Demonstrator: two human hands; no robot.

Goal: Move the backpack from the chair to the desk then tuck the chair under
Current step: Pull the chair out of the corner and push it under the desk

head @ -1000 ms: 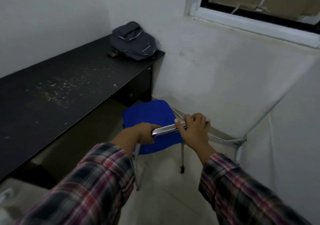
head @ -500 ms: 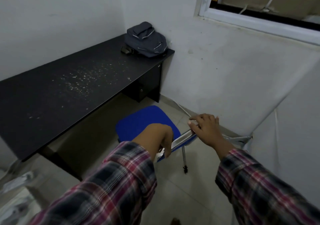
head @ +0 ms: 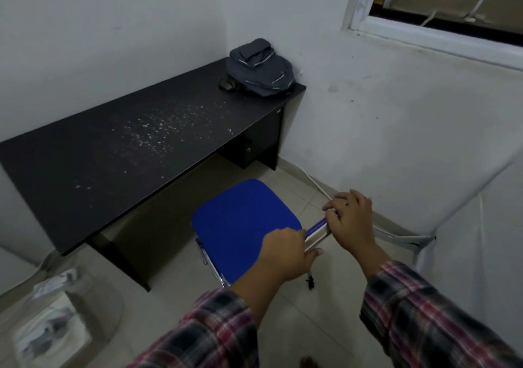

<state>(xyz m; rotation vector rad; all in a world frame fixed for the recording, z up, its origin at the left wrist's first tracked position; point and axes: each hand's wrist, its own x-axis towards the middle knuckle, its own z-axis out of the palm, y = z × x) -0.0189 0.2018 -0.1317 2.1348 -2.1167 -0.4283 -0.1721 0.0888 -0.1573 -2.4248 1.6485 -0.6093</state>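
A grey backpack (head: 260, 68) lies on the far right end of the black desk (head: 119, 152), against the wall corner. The chair with a blue seat (head: 240, 226) and chrome frame stands on the tiled floor in front of the desk, outside it. My left hand (head: 285, 254) grips the chrome top bar of the chair's back at its near end. At the bar's far end, my right hand (head: 351, 220) is closed around it too. The chair's legs are mostly hidden by the seat and my arms.
White specks litter the desk top. A drawer unit (head: 254, 146) sits under the desk's right end. A white-covered object (head: 467, 240) stands at the right. A clear plastic container (head: 56, 316) with papers lies on the floor at lower left. A window (head: 441, 13) is upper right.
The chair has swung round, so its seat now faces the desk opening. Both hands stayed on the back bar. My view has shifted left, showing more of the desk.
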